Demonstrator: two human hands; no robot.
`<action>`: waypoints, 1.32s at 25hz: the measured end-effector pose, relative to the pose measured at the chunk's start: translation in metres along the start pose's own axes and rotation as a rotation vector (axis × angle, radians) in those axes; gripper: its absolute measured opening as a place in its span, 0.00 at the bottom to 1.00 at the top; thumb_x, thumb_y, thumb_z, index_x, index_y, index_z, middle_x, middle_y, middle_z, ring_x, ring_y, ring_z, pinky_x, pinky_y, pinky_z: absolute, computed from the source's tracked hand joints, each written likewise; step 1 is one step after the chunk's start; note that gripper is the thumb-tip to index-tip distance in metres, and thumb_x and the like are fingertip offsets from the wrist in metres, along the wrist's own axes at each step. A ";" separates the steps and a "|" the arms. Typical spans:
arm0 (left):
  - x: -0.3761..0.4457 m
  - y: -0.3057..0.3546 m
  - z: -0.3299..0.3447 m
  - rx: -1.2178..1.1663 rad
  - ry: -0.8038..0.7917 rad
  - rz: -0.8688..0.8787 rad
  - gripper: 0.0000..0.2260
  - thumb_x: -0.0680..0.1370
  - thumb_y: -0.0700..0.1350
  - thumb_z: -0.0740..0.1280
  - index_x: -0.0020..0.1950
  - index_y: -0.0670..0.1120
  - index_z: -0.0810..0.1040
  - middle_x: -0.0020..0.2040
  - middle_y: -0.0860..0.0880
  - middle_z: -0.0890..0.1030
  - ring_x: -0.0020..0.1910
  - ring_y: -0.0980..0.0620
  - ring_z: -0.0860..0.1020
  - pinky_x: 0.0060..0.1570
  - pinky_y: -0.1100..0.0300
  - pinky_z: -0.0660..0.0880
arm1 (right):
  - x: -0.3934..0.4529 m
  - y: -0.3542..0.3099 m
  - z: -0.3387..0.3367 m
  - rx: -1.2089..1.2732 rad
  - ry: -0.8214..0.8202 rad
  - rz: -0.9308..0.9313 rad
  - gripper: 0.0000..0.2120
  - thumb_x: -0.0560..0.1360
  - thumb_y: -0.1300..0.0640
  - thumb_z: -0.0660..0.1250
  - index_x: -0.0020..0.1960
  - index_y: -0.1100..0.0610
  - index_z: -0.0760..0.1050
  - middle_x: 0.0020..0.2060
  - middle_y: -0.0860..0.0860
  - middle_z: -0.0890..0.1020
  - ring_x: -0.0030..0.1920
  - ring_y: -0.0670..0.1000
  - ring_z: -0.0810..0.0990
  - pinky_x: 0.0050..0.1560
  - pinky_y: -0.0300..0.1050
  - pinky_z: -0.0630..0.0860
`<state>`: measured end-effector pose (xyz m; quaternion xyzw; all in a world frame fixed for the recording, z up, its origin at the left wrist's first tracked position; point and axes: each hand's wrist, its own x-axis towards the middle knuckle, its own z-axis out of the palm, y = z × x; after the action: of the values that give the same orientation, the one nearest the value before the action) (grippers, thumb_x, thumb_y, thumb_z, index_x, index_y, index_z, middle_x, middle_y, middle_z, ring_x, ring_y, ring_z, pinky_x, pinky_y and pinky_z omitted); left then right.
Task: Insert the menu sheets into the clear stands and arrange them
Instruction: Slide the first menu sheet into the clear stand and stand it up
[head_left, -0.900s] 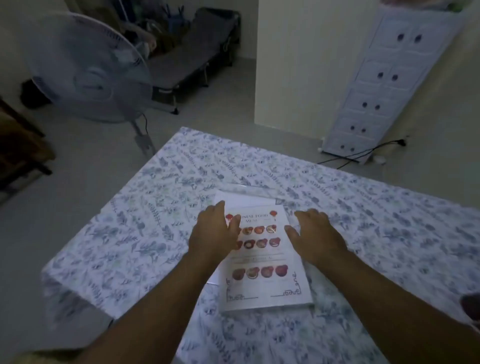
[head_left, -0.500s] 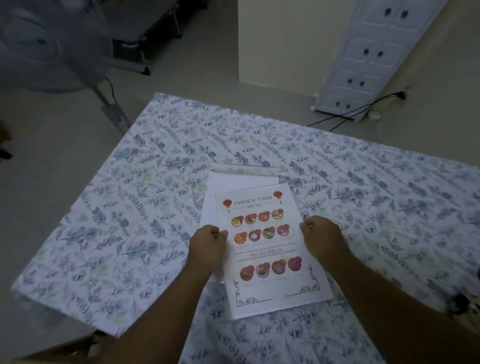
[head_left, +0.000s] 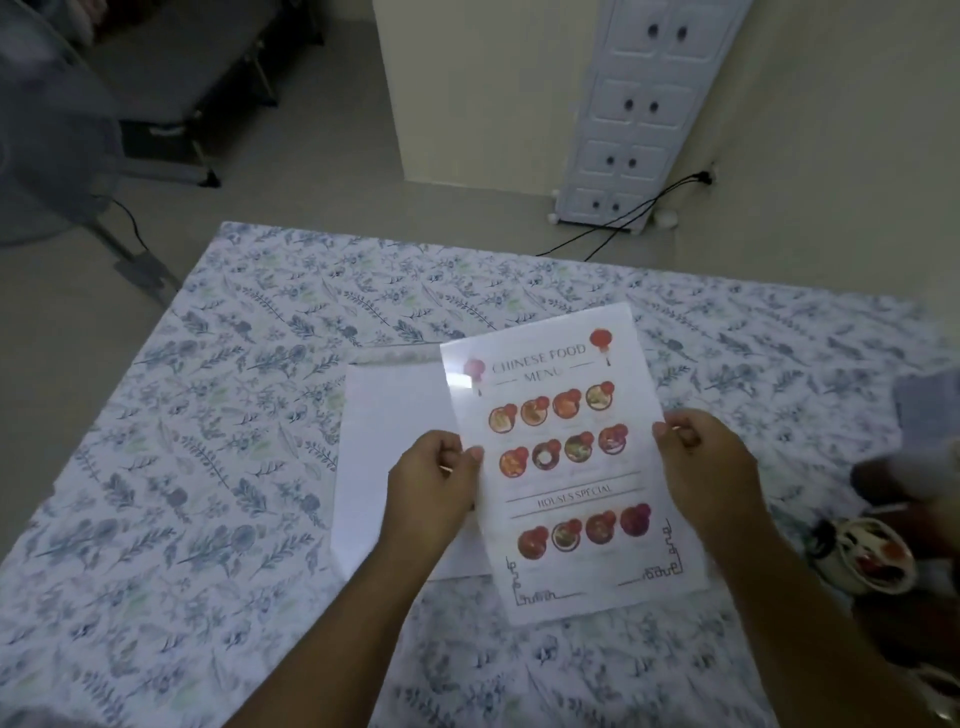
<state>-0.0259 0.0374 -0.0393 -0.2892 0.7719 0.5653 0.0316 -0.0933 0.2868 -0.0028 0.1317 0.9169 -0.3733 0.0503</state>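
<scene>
- Chinese food menu sheet (head_left: 571, 457): you held it lifted, tilted, above the floral tablecloth (head_left: 208, 467); long axis ran away from you.
- Left hand (head_left: 434, 483): your fingers pinched the sheet's left edge.
- Right hand (head_left: 701, 462): your fingers pinched the right edge.
- White sheet (head_left: 395, 441): lay flat beneath, toward your left hand, nearer that side.
- Clear stand: glare suggested one; you could not tell.

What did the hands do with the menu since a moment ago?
Both hands slid from pressing flat on the menu to pinching its side edges, left hand and right hand, then lifted and tilted it up off the table. The white sheet underneath stayed lying where it was.
</scene>
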 end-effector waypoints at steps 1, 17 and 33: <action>-0.003 0.014 0.009 -0.029 -0.022 0.059 0.06 0.78 0.49 0.72 0.45 0.47 0.79 0.40 0.47 0.84 0.41 0.45 0.86 0.43 0.43 0.85 | 0.002 0.007 -0.016 0.028 0.076 -0.017 0.05 0.83 0.54 0.64 0.55 0.54 0.77 0.38 0.45 0.77 0.37 0.45 0.76 0.37 0.40 0.70; -0.013 0.047 0.089 0.003 0.018 0.382 0.06 0.80 0.47 0.71 0.46 0.45 0.80 0.44 0.51 0.85 0.46 0.50 0.83 0.49 0.46 0.84 | 0.020 0.097 -0.044 0.372 0.292 -0.063 0.06 0.82 0.54 0.65 0.48 0.55 0.76 0.39 0.47 0.83 0.39 0.43 0.81 0.33 0.35 0.76; -0.023 0.049 0.098 0.089 0.094 0.382 0.09 0.81 0.50 0.69 0.42 0.48 0.77 0.43 0.54 0.85 0.42 0.60 0.82 0.41 0.65 0.79 | 0.023 0.106 -0.053 0.295 0.204 -0.169 0.09 0.83 0.53 0.64 0.47 0.57 0.75 0.36 0.50 0.82 0.34 0.51 0.80 0.31 0.50 0.78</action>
<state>-0.0574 0.1435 -0.0232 -0.1620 0.8376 0.5121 -0.0993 -0.0860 0.4016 -0.0402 0.0974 0.8603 -0.4914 -0.0942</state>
